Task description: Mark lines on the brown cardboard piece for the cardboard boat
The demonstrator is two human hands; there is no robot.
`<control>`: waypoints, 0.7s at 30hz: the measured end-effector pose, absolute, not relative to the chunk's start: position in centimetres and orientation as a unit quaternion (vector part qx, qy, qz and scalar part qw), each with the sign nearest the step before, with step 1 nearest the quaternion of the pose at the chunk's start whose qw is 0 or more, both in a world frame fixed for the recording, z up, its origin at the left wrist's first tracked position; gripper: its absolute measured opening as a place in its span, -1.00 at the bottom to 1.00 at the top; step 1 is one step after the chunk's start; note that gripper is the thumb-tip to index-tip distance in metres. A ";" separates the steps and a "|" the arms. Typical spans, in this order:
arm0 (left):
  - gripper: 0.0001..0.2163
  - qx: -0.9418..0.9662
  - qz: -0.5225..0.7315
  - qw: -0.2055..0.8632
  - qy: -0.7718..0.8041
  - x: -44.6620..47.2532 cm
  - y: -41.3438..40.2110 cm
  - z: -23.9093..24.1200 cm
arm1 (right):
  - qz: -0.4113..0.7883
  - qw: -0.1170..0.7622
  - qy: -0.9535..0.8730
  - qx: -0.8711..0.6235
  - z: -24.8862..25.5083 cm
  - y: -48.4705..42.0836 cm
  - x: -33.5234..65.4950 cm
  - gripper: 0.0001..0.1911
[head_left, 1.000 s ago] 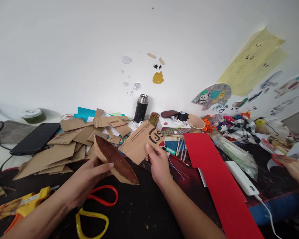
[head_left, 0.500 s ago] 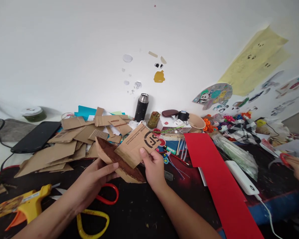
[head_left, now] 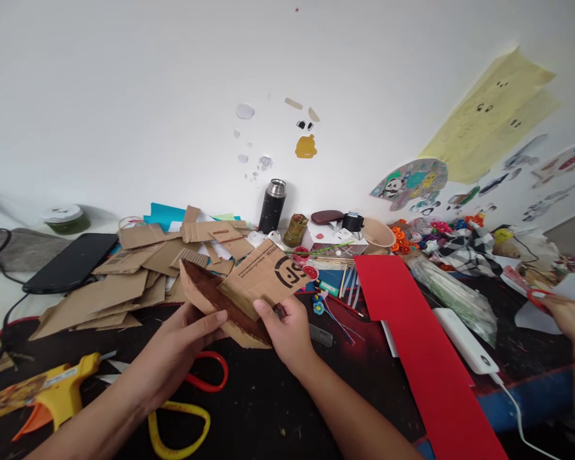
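Note:
My left hand grips the near edge of a boat-shaped cardboard piece with a dark brown inside. My right hand holds a flat cardboard sheet printed with a black logo, and lays it over the right end of the boat shape. Both hands are closed on their pieces above a dark table. Scissors with red and yellow handles lie just below my left wrist.
Cardboard scraps are piled at the left, by a black phone and a yellow glue gun. A red paper sheet, white power bank, black flask and craft clutter lie right. Another person's hand holds red scissors.
My right hand has brought the logo sheet left and down until it overlaps the boat-shaped piece. The left hand has stayed nearly still.

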State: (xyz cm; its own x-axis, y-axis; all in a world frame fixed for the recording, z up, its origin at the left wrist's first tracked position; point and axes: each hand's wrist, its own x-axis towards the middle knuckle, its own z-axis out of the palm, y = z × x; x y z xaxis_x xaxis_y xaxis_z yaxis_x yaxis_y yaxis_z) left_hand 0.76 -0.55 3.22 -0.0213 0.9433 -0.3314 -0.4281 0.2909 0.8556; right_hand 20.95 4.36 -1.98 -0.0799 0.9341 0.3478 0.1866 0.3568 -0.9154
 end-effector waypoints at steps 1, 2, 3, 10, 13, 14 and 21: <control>-0.06 0.273 0.533 0.642 0.479 0.8 -0.6 3.4 | 0.358 0.510 -0.645 -0.443 -2.1 4.4 21.0 -0.73; -0.06 0.279 0.535 0.637 0.481 0.8 -0.6 3.6 | 0.355 0.501 -0.649 -0.450 -2.1 4.4 21.0 -0.74; -0.07 0.285 0.536 0.630 0.483 0.9 -0.7 3.7 | 0.352 0.492 -0.652 -0.457 -2.2 4.4 21.1 -0.75; -0.14 0.325 0.527 0.600 0.507 0.8 -0.8 4.0 | 0.362 0.432 -0.683 -0.464 -1.9 4.3 21.1 -0.80; -0.11 0.319 0.520 0.607 0.509 0.7 -0.9 3.7 | 0.367 0.431 -0.685 -0.460 -1.8 4.1 20.9 -0.81; -0.10 0.317 0.518 0.609 0.510 0.6 -0.9 3.6 | 0.366 0.431 -0.686 -0.459 -1.8 4.1 20.8 -0.82; -0.09 0.288 0.514 0.641 0.493 -0.2 -0.7 3.7 | 0.350 0.434 -0.690 -0.461 -1.8 4.0 21.0 -0.81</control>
State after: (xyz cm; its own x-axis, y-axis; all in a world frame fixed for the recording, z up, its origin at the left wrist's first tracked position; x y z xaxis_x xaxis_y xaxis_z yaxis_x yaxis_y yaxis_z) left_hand -0.24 -0.65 3.74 -0.0135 0.9420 -0.3353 -0.3742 0.3062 0.8753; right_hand 20.99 4.05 -1.82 -0.1966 0.9407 0.2765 0.3326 0.3293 -0.8837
